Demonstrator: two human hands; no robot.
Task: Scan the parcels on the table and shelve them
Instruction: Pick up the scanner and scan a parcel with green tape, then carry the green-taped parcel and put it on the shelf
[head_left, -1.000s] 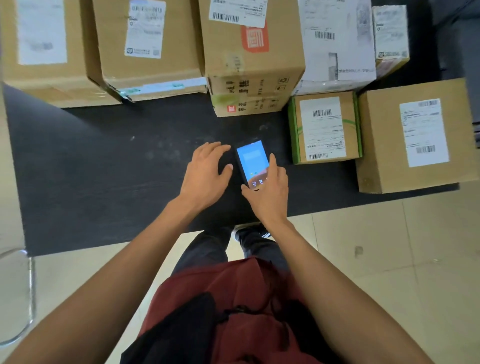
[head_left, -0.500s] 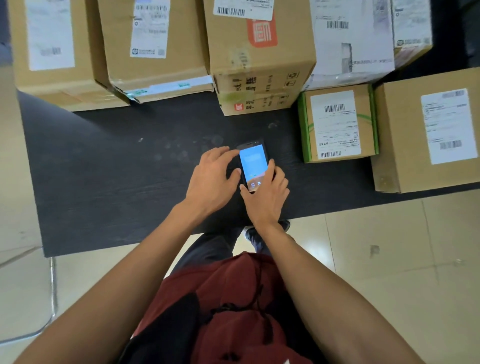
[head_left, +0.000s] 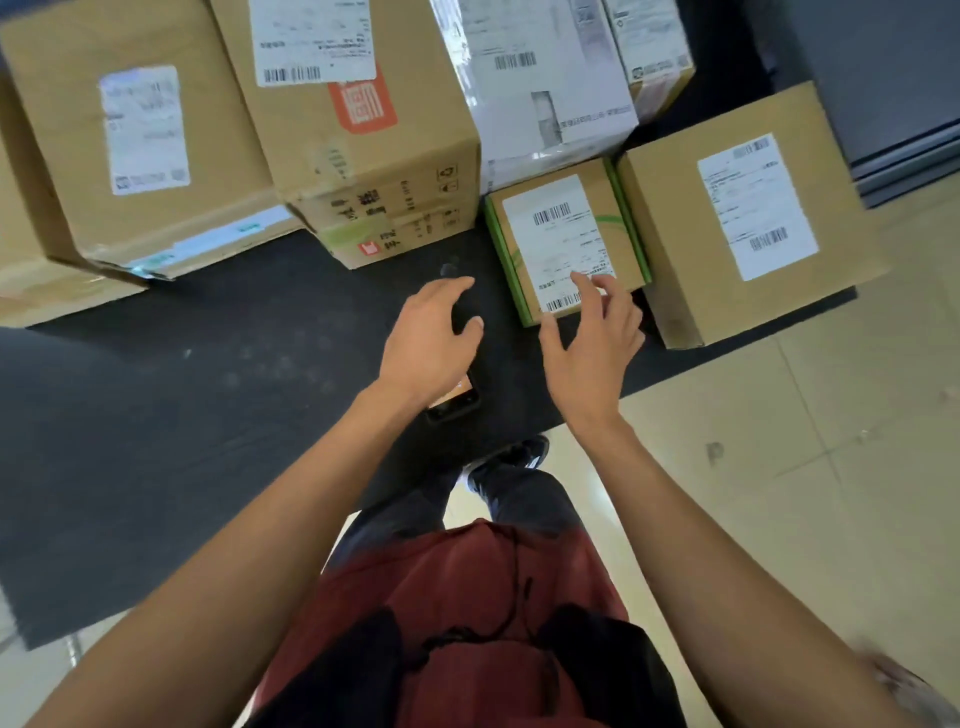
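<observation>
Closed cardboard parcels crowd the far side of the black surface (head_left: 156, 405), and none shows its contents. Nearest the person is a small parcel with green edging (head_left: 566, 236), lying flat with a white barcode label facing up; it sits just beside a larger plain brown parcel (head_left: 727, 218) on its right, which reaches the surface's near edge. Behind the small one stands a parcel in pale wrapping (head_left: 540, 88), and left of that a tall brown box with a red mark (head_left: 358, 104), stacked on another printed box. Further left lies a tilted brown parcel with a blurred label (head_left: 140, 140), resting partly on a lower box. The right hand (head_left: 589, 343) hovers over the near end of the green-edged parcel, its fingers (head_left: 613, 296) spread and released, holding nothing — whether the tips touch the label cannot be told. The left hand (head_left: 428, 338) is over the surface with fingers loosely arched, also holding nothing; beneath its wrist lies a dark handheld scanner (head_left: 454, 400), screen up, mostly covered by the hand. Below, a red shirt, dark trousers and a shoe show against the pale tiled floor (head_left: 779, 467).
</observation>
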